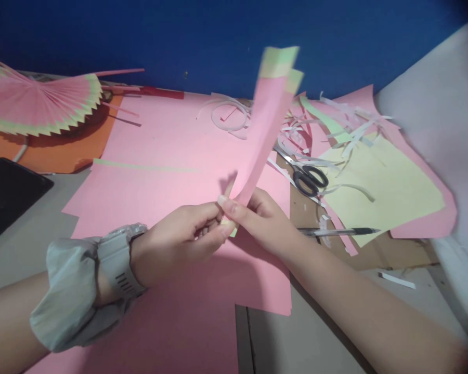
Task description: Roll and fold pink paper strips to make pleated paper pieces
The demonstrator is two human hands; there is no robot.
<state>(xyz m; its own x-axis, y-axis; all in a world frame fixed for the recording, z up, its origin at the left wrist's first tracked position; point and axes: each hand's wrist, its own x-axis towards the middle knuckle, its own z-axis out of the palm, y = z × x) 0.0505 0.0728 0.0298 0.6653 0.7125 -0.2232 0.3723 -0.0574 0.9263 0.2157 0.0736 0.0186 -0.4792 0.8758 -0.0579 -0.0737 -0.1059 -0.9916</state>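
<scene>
A folded strip of pink paper [263,130] with green and yellow ends rises from between my hands, its top slightly blurred. My left hand [187,228], with a watch and a grey scrunchie at the wrist, pinches the strip's lower end between thumb and fingers. Just above that, my right hand [257,213] closes on the same strip, thumb pressed along its face. Some fingers of both hands are hidden behind the paper or curled under. Large pink sheets [159,192] lie beneath both hands.
A pleated pink-and-green paper fan [42,101] lies at the far left above orange paper [62,153], near a dark phone-like slab [11,192]. To the right are black-handled scissors [310,179], a pen [343,231], white paper scraps [354,137] and a yellow sheet [390,192]. A blue wall [140,41] stands behind.
</scene>
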